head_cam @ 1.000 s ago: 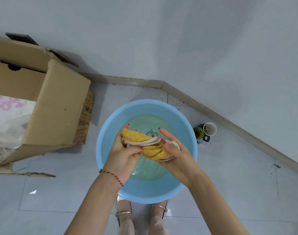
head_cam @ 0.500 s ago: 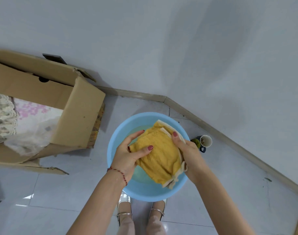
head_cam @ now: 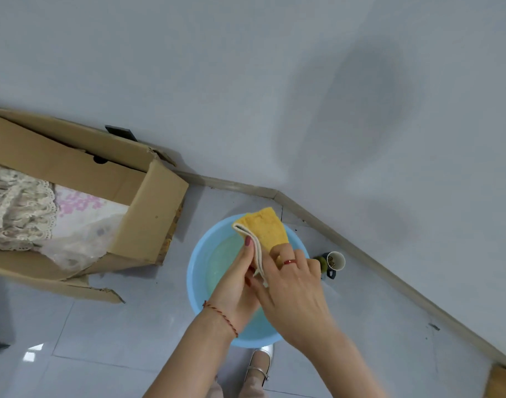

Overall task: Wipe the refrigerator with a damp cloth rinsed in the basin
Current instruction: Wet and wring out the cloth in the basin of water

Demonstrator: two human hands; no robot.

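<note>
A yellow cloth (head_cam: pixel 264 227) with a white edge is folded and held up above the light blue basin (head_cam: pixel 198 262), which stands on the floor with water in it. My left hand (head_cam: pixel 236 280) holds the cloth's lower part from the left, fingers along its white edge. My right hand (head_cam: pixel 292 285), wearing a red ring, grips the cloth from the right, fingers curled over it. The refrigerator is not in view.
An open cardboard box (head_cam: pixel 148 214) with lace and flowered fabric lies on the floor to the left. A small mug (head_cam: pixel 333 262) stands right of the basin near the skirting board. White walls meet in a corner behind. My shoes (head_cam: pixel 257 369) are just below the basin.
The cloth went from being wrung in the basin to being spread, then folded and lifted above the water. The view has risen and pulled away from the basin.
</note>
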